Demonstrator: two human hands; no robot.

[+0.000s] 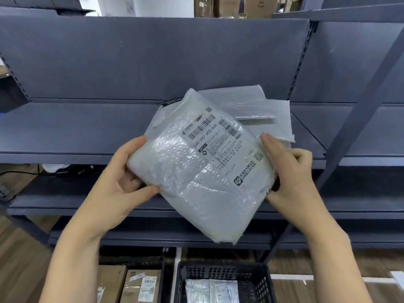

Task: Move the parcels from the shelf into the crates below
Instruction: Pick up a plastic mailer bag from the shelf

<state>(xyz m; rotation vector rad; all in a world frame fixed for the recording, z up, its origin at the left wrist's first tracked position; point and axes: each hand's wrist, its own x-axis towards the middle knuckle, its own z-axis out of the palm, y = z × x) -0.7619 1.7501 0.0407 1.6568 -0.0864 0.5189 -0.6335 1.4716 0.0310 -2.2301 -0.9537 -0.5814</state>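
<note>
A grey bubble-wrap parcel (196, 171) with a white shipping label is held tilted in front of the grey shelf (76, 132). My left hand (124, 178) grips its left edge, thumb under and fingers on top. My right hand (288, 171) holds its right edge. Behind it, two or three more flat grey parcels (258, 110) lie stacked on the shelf. Below, a black slotted crate (190, 272) on the floor holds grey parcels (212, 289).
Cardboard boxes (135, 285) with labels fill a second crate left of the black one. Lower shelf boards run between my hands and the crates. A slanted grey upright (354, 127) stands at the right. The floor is wood.
</note>
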